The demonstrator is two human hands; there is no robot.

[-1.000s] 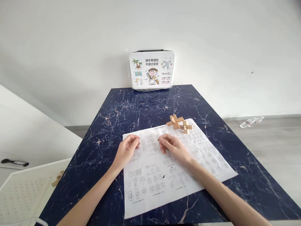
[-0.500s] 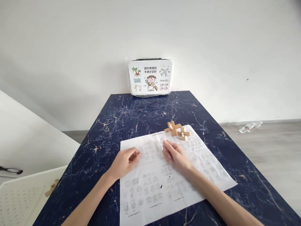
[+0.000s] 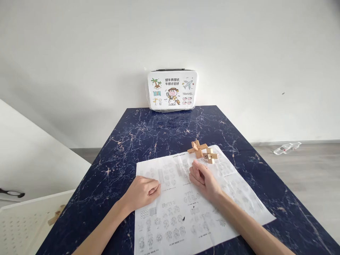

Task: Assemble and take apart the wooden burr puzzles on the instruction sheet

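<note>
A printed instruction sheet (image 3: 170, 202) with rows of small diagrams lies on the blue marbled table. My left hand (image 3: 143, 193) rests on its left part, curled into a fist with nothing visible in it. Over the upper right of the sheet is my right hand (image 3: 204, 179), its fingers folded in and its thumb on top; I see nothing held. Just beyond that hand, two wooden burr puzzles stand side by side at the sheet's far edge: a darker pointed one (image 3: 197, 148) and a paler cross-shaped one (image 3: 210, 156).
A white case with cartoon prints (image 3: 172, 90) leans on the wall at the table's far end. On the left, low down, a white perforated basket (image 3: 23, 226) holds wooden pieces (image 3: 55, 216). A clear plastic bottle (image 3: 287, 148) lies on the floor at right.
My left hand has closed more tightly, its fingers now tucked in. The right hand has shifted slightly right, nearer the puzzles. The whole view has moved a little.
</note>
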